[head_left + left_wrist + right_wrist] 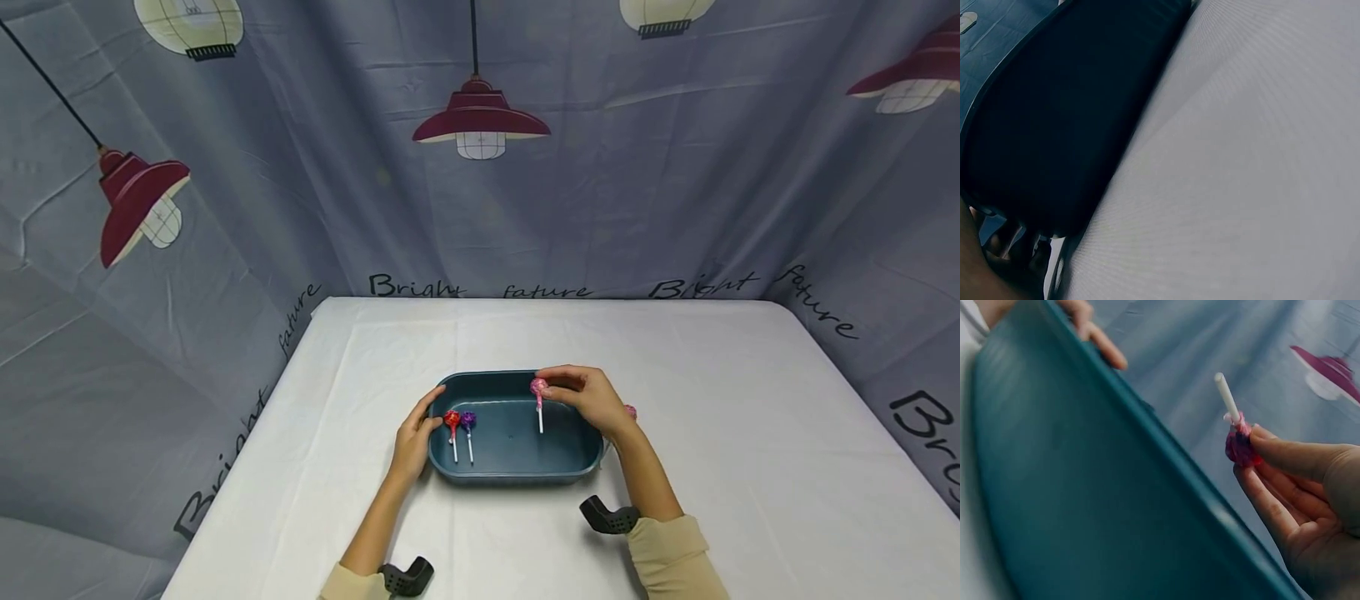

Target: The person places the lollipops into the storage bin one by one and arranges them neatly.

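A dark teal tray (517, 480) rests on the white table. My left hand (411, 437) grips its left end, thumb at the rim and fingers along the outside. Over the tray's right half, my right hand (588, 396) pinches a pink lollipop (538, 387) by its wrapped head between thumb and fingers. Its white stick points down in the head view; the right wrist view shows the same pink lollipop (1242, 447) above the rim. Side by side in the tray's left part lie a red lollipop (452, 418) and a purple lollipop (468, 420).
Beyond the tray's right end, a pink wrapped thing (631, 411) shows on the table, mostly hidden by my right wrist. White cloth covers the table (375, 350). A grey curtain (525, 217) printed with lamps and lettering hangs around its back and sides.
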Demonstrator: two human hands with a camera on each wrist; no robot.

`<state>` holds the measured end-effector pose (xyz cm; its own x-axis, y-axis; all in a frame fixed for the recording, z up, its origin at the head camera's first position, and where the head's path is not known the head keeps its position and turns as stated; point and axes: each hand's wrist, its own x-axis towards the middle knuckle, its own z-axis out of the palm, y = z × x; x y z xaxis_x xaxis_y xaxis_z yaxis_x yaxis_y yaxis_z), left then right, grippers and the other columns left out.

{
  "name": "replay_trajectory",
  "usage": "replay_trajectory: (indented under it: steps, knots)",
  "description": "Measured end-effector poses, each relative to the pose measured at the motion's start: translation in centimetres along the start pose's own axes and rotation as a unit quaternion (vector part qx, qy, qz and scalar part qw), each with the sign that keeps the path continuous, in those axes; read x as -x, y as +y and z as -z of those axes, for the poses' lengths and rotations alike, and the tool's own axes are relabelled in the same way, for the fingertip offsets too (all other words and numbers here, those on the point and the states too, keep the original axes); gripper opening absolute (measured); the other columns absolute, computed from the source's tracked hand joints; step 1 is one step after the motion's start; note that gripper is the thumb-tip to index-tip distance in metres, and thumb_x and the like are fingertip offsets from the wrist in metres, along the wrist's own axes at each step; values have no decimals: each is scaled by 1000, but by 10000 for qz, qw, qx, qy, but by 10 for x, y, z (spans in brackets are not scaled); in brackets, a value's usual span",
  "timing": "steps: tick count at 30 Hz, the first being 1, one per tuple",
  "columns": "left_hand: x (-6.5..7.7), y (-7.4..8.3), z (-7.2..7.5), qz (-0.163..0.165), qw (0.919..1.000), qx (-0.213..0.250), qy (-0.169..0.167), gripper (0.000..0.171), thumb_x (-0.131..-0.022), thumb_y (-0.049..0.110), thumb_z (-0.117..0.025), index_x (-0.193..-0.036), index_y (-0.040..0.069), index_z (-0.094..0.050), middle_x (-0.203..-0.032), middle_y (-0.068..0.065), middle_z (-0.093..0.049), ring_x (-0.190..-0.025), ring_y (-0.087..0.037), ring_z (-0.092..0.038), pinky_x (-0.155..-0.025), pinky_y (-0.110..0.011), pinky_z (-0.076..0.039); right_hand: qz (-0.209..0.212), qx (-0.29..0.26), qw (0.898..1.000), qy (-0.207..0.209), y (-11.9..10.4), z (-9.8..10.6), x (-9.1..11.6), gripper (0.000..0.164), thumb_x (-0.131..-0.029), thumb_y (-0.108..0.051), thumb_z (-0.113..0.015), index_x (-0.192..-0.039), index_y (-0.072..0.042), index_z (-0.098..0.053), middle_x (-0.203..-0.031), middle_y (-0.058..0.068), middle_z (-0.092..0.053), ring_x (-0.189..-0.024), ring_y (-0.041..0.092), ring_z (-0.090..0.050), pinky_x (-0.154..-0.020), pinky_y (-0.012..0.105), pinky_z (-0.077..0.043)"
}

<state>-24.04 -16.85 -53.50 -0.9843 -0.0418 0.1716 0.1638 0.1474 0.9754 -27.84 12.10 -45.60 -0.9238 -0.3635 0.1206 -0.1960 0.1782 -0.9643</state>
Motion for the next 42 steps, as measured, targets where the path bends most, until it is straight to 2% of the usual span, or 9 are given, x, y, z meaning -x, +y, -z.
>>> replay_trajectory:
  steps: [3,10,17,20,27,31,36,42]
  knots:
    - [0,4,0,78,9999,69,-71,49,-89,-1,-47,-131,22,-54,-137,5,-46,-128,-9,-35,-107,-31,-25,156,26,9997,-176,-3,-15,-7,31,-84,-5,-65,-111,10,-61,-103,19,-65,-91,22,-63,-78,24,-50]
    - [6,27,1,-9,9997,174,-191,47,-88,-6,-45,-133,7,-50,-140,-10,-42,-131,-23,-32,-107,-42,-22,219,509,9979,-340,17,-42,-26,31,-83,-10,-67,-109,5,-64,-98,10,-68,-89,20,-63,-77,27,-51]
    - [0,5,2,-4,10000,-25,26,48,-87,-1,-49,-131,18,-54,-138,0,-46,-130,-17,-35,-107,-38,-24,120,690,9967,-400,12,-64,-37,27,-82,-12,-68,-105,2,-67,-95,9,-68,-86,19,-63,-77,31,-51]
    - [-1,1,1,-73,9999,-63,31,49,-87,1,-48,-131,21,-54,-137,2,-46,-130,-16,-35,-107,-38,-23,105,856,9955,-394,13,-70,-40,25,-82,-12,-68,-103,2,-68,-93,9,-69,-85,19,-64,-76,32,-51]
    - [0,1,-2,-95,9999,-69,54,48,-87,1,-48,-131,19,-54,-138,-2,-46,-130,-21,-35,-107,-43,-24,-158,1442,9881,-512,18,-79,-41,18,-80,-9,-70,-97,-4,-71,-88,4,-69,-84,17,-63,-77,34,-48]
    - [0,2,-2,-98,9999,-54,34,48,-87,1,-48,-131,19,-54,-137,-1,-46,-130,-19,-35,-107,-42,-24,-343,1727,9836,-386,21,-80,-41,15,-78,-6,-71,-93,-6,-72,-85,1,-69,-82,15,-62,-73,33,-48]
    - [1,2,-2,-1,10000,-54,39,48,-87,2,-49,-130,22,-55,-137,2,-46,-129,-16,-35,-107,-39,-24,-414,1958,9792,-342,23,-82,-43,15,-77,-5,-72,-92,-5,-72,-84,2,-69,-80,16,-62,-68,31,-48]
    - [2,3,-1,-36,10000,-30,-28,47,-87,3,-48,-132,19,-53,-139,-1,-45,-131,-19,-33,-107,-42,-22,-433,2066,9769,-328,26,-85,-44,14,-76,-7,-73,-89,-6,-72,-80,1,-68,-75,13,-61,-67,28,-47]
